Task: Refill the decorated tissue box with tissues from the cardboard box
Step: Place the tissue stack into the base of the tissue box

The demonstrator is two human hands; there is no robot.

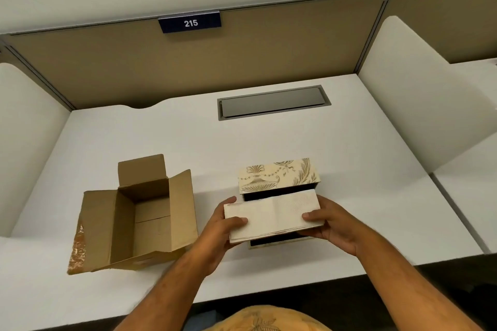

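Observation:
A stack of white tissues [273, 216] is held flat between both hands, just above the open decorated tissue box [278, 176]. My left hand [222, 231] grips the stack's left end and my right hand [332, 226] grips its right end. The box has a cream lid with an urn-and-leaf pattern standing up at the back, and a dark interior mostly hidden under the tissues. To the left, the brown cardboard box [139, 217] stands with its flaps open, and its inside looks bare.
The white desk [188, 142] has a grey cable hatch [274, 102] at the back, a tan partition with a "215" sign [190, 23] behind, and white side dividers [398, 94]. An orange patterned object [266, 320] shows at the bottom edge.

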